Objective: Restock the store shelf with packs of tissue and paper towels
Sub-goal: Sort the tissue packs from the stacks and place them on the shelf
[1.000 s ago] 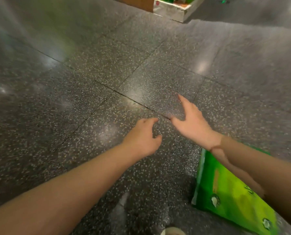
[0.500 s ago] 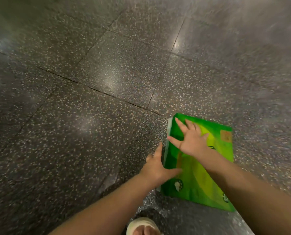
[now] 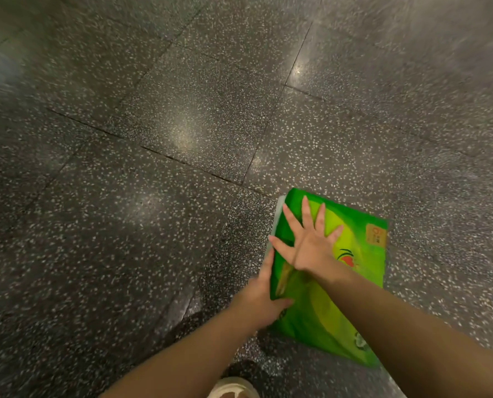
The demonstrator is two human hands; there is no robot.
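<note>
Right hand (image 3: 307, 248) lay flat on the top face of the green pack (image 3: 334, 285), fingers (image 3: 305, 209) spread wide and straight, pressing rather than gripping. Left hand (image 3: 261, 304) sat against the pack's left edge, thumb over the top face; the other fingers ran along that side, and whether they curled under could not be told. The pack lay flat on the floor (image 3: 153, 196), just ahead of a pale shoe (image 3: 233, 389) at the bottom of view. Wrapper was glossy green plastic film with yellow-green swirls, a red mark and a small tan label near the far right corner; a whitish edge showed along the left side. Shape was a broad, flattish rectangle. Judged light for its bulk, soft and compressible, the film likely slick under a flat palm, so a one-handed pinch would probably slip or crumple it. Best hold looked to be both hands on opposite long edges, fingers slid beneath. Not fragile; film could tear if dragged. Floor was dark speckled terrazzo tile, polished, with thin joints and light glare.
</note>
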